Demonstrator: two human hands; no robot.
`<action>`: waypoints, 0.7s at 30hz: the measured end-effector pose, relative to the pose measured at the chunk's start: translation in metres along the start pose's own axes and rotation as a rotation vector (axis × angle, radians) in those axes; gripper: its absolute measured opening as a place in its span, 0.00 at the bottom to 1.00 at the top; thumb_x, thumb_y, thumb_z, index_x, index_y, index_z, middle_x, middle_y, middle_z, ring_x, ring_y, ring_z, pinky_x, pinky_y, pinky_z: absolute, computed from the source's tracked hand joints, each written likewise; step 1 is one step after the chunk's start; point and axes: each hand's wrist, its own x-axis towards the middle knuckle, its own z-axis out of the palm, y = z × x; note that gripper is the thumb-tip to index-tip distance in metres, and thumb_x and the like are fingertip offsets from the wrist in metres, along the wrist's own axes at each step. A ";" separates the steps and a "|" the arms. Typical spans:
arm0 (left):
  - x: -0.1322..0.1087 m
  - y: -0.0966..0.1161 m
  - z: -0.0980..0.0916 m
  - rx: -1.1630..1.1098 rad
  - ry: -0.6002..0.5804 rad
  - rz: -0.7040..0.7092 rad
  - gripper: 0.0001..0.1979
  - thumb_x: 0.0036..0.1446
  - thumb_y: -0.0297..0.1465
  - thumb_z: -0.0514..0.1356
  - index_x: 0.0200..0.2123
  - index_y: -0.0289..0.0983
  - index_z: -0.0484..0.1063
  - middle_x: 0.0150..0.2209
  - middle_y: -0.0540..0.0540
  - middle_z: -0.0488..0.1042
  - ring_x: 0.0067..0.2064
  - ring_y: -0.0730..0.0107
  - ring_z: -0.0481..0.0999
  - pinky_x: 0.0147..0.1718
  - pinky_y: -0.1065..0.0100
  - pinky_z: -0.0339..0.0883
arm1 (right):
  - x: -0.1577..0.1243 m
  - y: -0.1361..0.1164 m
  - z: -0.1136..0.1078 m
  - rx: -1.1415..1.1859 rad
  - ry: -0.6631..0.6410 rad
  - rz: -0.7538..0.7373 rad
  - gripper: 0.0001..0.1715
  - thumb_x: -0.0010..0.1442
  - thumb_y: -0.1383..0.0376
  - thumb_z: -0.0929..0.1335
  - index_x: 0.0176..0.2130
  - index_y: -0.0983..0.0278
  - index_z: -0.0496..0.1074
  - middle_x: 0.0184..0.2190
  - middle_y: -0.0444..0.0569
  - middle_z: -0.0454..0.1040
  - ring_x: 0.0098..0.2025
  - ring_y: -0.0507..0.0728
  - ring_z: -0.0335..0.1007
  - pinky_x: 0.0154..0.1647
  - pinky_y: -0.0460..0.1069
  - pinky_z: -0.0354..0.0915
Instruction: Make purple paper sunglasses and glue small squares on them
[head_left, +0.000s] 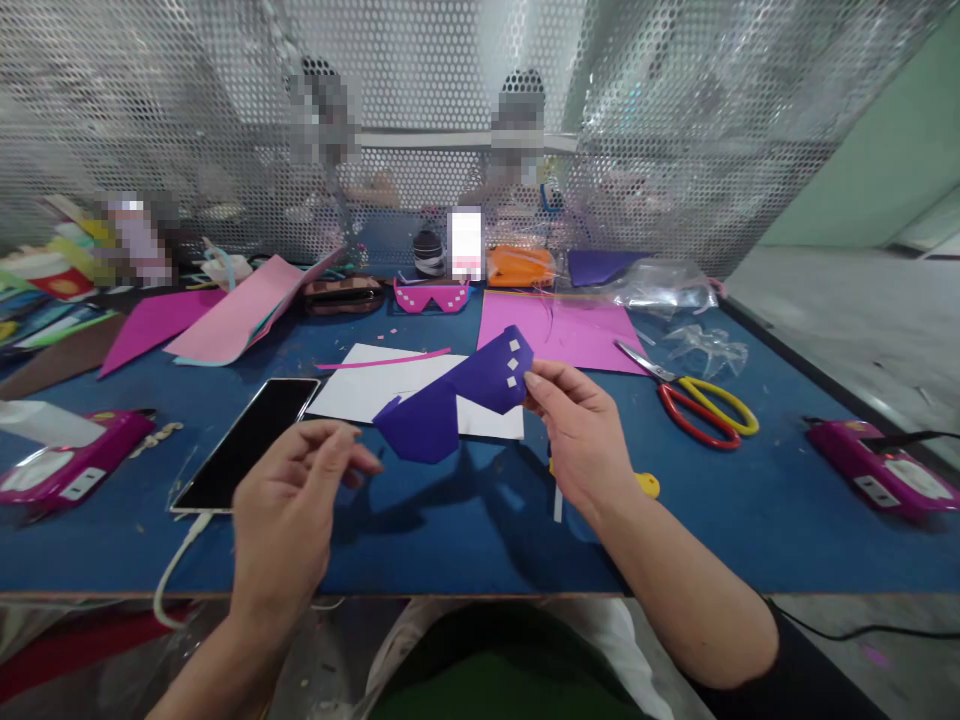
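My right hand (581,425) pinches one end of a purple foam-like glasses cutout (427,415) between thumb and fingers. Three small pale squares sit on the cutout near that grip, while its other lens has none showing. It tilts above a white sheet (352,385) on the table. Left of the cutout, my left hand (300,475) has its thumb and forefinger pressed together, apart from the piece. Whatever those fingertips hold, if anything, is too small to make out. Behind the sheet stand pink glasses (431,296) with pale squares on both sides.
Scissors (694,400) with red and yellow handles lie right. A phone (247,440) with a white cable lies left. Magenta devices (885,470) sit at both sides. Pink sheets (240,310) and a perforated metal screen (420,90) stand behind.
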 end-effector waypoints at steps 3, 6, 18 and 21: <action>0.007 -0.002 0.008 -0.133 -0.135 -0.099 0.17 0.53 0.41 0.68 0.43 0.41 0.72 0.32 0.49 0.81 0.34 0.67 0.80 0.29 0.72 0.70 | 0.002 0.001 0.000 0.033 0.069 -0.075 0.05 0.51 0.63 0.75 0.33 0.59 0.80 0.30 0.41 0.79 0.32 0.50 0.72 0.40 0.50 0.69; 0.015 0.005 0.015 -0.158 -0.177 -0.132 0.27 0.51 0.41 0.69 0.53 0.41 0.70 0.35 0.47 0.82 0.36 0.65 0.81 0.31 0.71 0.71 | 0.003 0.002 0.000 0.038 0.137 -0.129 0.08 0.50 0.63 0.76 0.34 0.60 0.79 0.30 0.41 0.78 0.32 0.51 0.72 0.39 0.50 0.69; 0.056 0.027 0.035 -0.116 -0.547 -0.163 0.31 0.52 0.40 0.69 0.60 0.48 0.70 0.34 0.48 0.82 0.33 0.67 0.82 0.31 0.72 0.73 | 0.010 -0.007 -0.014 0.013 0.131 -0.085 0.09 0.50 0.62 0.76 0.34 0.61 0.80 0.31 0.43 0.79 0.32 0.51 0.73 0.42 0.51 0.70; 0.063 0.025 0.037 -0.105 -0.608 -0.160 0.27 0.52 0.39 0.69 0.57 0.46 0.73 0.37 0.46 0.83 0.34 0.66 0.82 0.33 0.70 0.75 | 0.013 -0.008 -0.018 0.009 0.148 -0.055 0.09 0.49 0.63 0.76 0.34 0.61 0.80 0.30 0.43 0.79 0.32 0.51 0.73 0.43 0.52 0.70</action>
